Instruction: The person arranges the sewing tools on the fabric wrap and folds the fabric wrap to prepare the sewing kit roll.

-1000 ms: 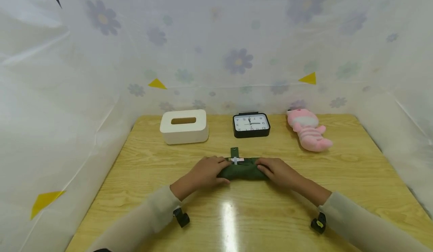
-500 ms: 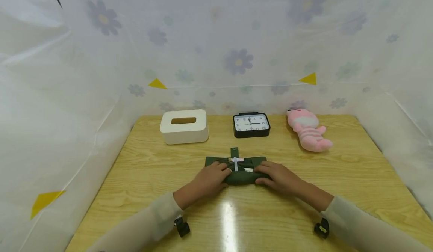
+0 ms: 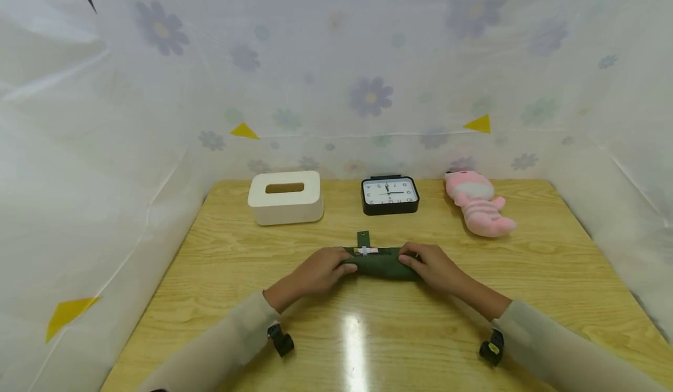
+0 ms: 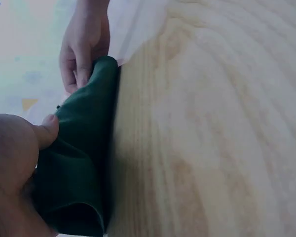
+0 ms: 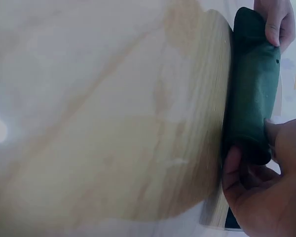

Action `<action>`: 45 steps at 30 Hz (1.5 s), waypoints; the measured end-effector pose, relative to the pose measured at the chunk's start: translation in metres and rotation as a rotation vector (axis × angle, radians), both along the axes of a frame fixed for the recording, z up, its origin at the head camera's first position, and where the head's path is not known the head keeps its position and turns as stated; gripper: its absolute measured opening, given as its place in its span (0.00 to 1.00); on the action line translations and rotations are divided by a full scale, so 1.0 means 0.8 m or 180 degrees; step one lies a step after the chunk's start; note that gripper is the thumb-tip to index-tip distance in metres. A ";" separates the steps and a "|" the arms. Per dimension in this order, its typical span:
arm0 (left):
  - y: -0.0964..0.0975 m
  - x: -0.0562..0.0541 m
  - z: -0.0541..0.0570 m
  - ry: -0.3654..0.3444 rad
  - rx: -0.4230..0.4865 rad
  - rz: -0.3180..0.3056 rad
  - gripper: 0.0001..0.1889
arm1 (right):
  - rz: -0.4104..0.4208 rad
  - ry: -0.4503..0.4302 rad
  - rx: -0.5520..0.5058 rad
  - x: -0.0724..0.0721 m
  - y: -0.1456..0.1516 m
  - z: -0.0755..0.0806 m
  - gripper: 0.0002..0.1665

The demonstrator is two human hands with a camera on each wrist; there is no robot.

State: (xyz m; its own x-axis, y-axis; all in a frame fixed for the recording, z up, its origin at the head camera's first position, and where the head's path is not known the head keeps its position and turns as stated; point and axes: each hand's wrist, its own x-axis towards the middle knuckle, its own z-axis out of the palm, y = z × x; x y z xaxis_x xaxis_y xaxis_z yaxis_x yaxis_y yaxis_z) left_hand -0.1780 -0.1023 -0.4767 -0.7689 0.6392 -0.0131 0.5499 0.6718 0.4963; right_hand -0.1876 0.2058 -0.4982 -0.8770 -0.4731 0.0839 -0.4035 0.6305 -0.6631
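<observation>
A dark green pouch (image 3: 386, 265), rolled into a tube, lies crosswise on the table in the head view. From its far side extends a strap (image 3: 363, 239) with a snap, beside a small whitish label (image 3: 368, 250). My left hand (image 3: 322, 270) grips the left end, its thumb along the near side and its other fingers mostly hidden behind. At the right end my right hand (image 3: 432, 266) pinches the roll. In the right wrist view, a finger of the right hand (image 5: 266, 192) reaches into the roll's open end while the thumb presses its outer side.
Along the back of the wooden table (image 3: 447, 345) stand a white tissue box (image 3: 286, 205) at left and a black-framed clock (image 3: 390, 195) in the middle. A pink plush toy (image 3: 475, 202) lies at right. A flowered curtain (image 3: 315, 76) encloses the table.
Half a second ago the pouch's far part lay spread, showing more label and inside. Both hands have since moved away from me, rolling the near part over it, much as one second ago.
</observation>
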 end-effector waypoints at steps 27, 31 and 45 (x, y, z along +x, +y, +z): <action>0.014 0.017 -0.001 0.1660 -0.1527 0.0129 0.29 | 0.0395 0.0715 0.0580 0.004 -0.011 -0.004 0.24; 0.011 0.017 -0.007 0.1599 -0.1376 0.0151 0.23 | 0.0400 0.0599 0.0432 -0.007 -0.010 -0.004 0.20; 0.008 0.020 -0.012 0.1706 -0.1364 0.0271 0.30 | 0.0531 0.0465 0.0490 -0.012 -0.016 -0.004 0.21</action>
State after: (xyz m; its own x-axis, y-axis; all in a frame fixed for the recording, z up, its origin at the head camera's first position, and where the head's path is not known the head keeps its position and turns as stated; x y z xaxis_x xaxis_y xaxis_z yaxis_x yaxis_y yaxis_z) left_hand -0.1620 -0.0961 -0.4862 -0.7872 0.5995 0.1447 0.5818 0.7997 -0.1482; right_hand -0.1975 0.1927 -0.5010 -0.7698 -0.6269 0.1197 -0.5946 0.6362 -0.4916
